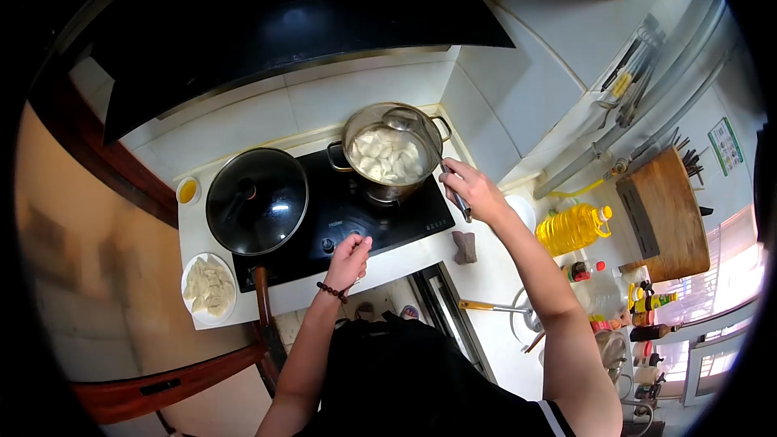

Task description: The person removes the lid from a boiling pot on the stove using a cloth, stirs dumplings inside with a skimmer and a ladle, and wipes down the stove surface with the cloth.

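My right hand (473,190) grips the dark handle of a metal ladle (402,120) to the right of the cooktop. The ladle's round head is inside the steel pot (350,125), near its back wall. Many pale dumplings (387,154) crowd together in the pot's cloudy water. My left hand (350,263) hovers by the front edge of the black gas cooktop (324,198), close to a control knob (328,243). Its fingers are curled in, with nothing visible in them. A beaded bracelet circles that wrist.
A lidded black wok (259,202) occupies the left burner, its wooden handle jutting forward. A plate (232,307) of dumplings and a small cup (188,188) stand left. At right are a dark cloth-like piece (464,248), an oil bottle (573,229) and a cutting board (672,218).
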`<state>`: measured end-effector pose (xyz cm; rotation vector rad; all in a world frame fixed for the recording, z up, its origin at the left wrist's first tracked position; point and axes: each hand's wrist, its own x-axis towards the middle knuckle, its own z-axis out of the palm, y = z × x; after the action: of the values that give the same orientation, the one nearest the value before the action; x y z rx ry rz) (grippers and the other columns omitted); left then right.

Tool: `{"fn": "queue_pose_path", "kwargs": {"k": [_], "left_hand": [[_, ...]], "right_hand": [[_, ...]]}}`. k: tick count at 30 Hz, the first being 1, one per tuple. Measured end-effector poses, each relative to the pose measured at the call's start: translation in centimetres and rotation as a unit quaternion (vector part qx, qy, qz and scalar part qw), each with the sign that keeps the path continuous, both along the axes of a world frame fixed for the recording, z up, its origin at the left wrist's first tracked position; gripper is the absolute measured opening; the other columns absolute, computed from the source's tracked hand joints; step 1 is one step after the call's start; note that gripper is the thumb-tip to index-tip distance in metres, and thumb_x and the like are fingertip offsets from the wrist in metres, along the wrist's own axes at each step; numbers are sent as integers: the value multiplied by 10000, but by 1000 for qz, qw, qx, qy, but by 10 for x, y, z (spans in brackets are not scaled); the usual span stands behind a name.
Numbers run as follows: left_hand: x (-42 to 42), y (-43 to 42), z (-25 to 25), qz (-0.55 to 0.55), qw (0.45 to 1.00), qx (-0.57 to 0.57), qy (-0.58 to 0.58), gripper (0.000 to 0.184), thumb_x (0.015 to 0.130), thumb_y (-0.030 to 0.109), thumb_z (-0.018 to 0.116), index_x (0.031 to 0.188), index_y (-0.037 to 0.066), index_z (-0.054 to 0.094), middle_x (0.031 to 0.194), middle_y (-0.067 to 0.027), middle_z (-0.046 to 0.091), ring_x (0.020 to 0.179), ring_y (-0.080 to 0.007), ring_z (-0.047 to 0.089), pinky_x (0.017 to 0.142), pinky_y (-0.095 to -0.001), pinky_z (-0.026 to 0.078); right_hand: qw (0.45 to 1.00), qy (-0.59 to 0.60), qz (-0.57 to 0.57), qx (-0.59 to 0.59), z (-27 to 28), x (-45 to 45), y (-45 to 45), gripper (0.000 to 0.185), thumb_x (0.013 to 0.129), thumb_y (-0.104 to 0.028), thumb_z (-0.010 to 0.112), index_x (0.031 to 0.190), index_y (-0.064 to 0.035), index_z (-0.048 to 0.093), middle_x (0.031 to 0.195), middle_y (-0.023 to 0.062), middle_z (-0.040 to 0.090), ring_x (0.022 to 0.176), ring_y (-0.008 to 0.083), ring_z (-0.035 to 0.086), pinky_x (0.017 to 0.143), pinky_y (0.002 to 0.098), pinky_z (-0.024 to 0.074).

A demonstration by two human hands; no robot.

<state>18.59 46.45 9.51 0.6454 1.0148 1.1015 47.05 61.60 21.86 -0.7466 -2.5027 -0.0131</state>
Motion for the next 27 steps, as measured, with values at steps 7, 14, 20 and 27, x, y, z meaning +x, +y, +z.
{"fn": "queue_pose_path", "kwargs": {"k": [7, 14, 20, 27], "left_hand": [[12, 3, 0, -18, 1000, 0, -5, 218, 1040, 255, 602, 911, 109, 504, 649, 79, 403, 469, -8, 320, 426, -208, 271], [19, 4, 0, -43, 999, -20, -9, 222, 1039, 254, 604, 904, 110, 504, 651, 80, 400, 471, -8, 312, 429, -207, 258], [26, 8, -2, -62, 998, -27, -11, 220, 1041, 251, 602, 900, 111, 505, 651, 82, 399, 472, -6, 312, 428, -206, 254], [31, 7, -4, -91, 995, -31, -19, 215, 1040, 260, 602, 909, 113, 516, 655, 83, 409, 475, -1, 318, 432, -204, 256]], "right_hand": [[999, -11, -21, -44, -9, 11, -1, 329, 753, 12, 684, 1065, -70, 622, 1246, 144, 584, 1008, 341, 661, 807, 401, 560], [999, 7, -36, -14, -14, 9, -15, 331, 750, 21, 691, 1063, -69, 632, 1243, 136, 576, 1004, 332, 662, 824, 398, 562], [999, 14, -43, 4, -13, 11, -20, 342, 736, 12, 710, 1062, -59, 638, 1233, 152, 579, 1008, 334, 660, 822, 398, 566], [998, 27, -50, -3, -13, 9, -27, 316, 763, 36, 700, 1065, -39, 645, 1235, 191, 584, 1030, 353, 654, 847, 409, 558]]}}
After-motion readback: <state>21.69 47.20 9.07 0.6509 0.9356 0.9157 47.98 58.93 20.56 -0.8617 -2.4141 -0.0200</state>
